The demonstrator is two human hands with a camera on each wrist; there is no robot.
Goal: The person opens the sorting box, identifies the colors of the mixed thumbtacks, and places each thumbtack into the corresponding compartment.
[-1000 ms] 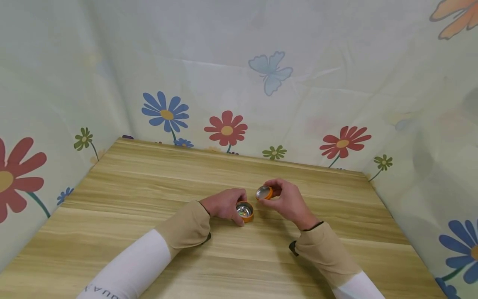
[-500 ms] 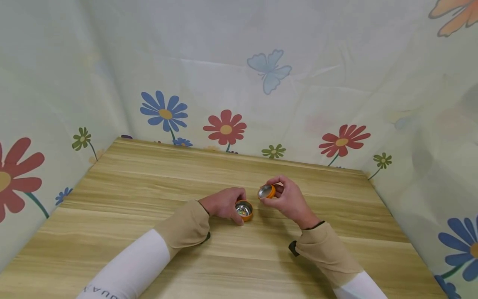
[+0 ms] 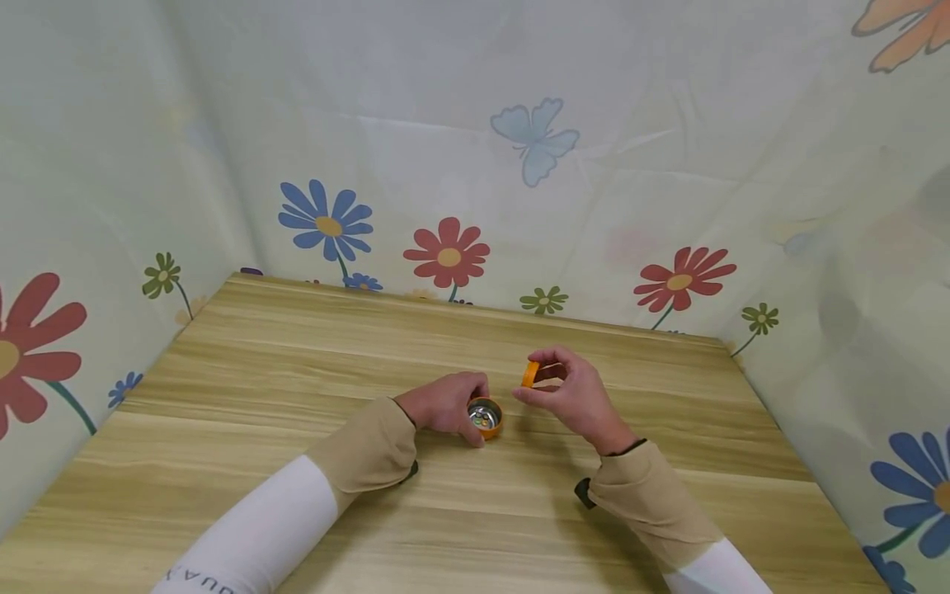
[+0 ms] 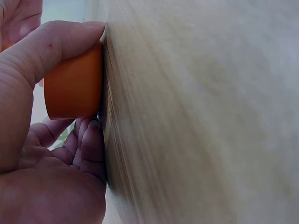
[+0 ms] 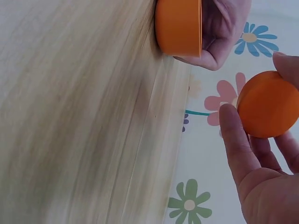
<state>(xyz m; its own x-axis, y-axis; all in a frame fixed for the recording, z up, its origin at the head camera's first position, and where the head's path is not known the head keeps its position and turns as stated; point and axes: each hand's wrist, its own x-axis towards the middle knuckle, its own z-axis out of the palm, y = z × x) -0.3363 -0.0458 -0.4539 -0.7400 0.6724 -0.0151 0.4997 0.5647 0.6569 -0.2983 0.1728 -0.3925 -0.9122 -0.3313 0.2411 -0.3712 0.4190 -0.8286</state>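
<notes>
A small round orange tin [image 3: 496, 432] with a shiny metal inside stands upright on the wooden table. My left hand [image 3: 444, 404] grips it from the left, thumb on the near side and fingers on the far side. Several tiny coloured pieces [image 3: 482, 420] lie in the tin, too small to name. To the right and a little farther back, my right hand [image 3: 573, 396] pinches the orange lid [image 3: 530, 374] above the table, turned nearly edge-on to the head view. In the right wrist view the smooth round outer face of the lid [image 5: 271, 105] shows between thumb and fingers.
The wood-grain table [image 3: 312, 330] spreads around both hands. A pale cloth with printed flowers and a butterfly [image 3: 536, 140] hangs as walls along its back, left and right sides.
My right hand has raised the lid slightly and turned it, so its shiny inside no longer faces the head view. My left hand and the tin have stayed nearly still.
</notes>
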